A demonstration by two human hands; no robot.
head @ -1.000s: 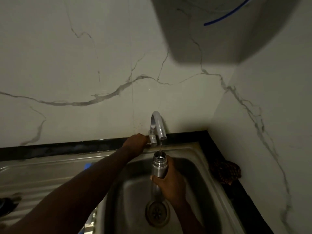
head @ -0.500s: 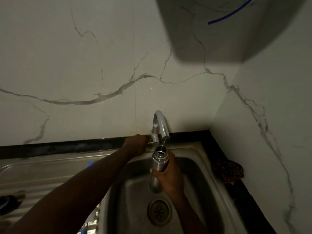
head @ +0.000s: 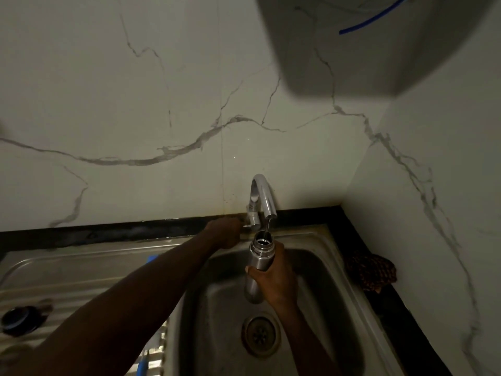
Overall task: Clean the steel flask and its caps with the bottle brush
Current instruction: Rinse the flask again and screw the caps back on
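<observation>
Right grip (head: 273,283) wraps the flask (head: 259,263) (uncapped) under the tap (head: 264,198); left grip (head: 226,234) clasps its handle.

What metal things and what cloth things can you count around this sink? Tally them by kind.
Steel flask: 1
Tap: 1
Sink: 1
Drain strainer: 1
Patterned cloth: 1
Total: 5

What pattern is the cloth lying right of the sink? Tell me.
The cloth is dark with orange-brown checks, seen in the head view.
</observation>
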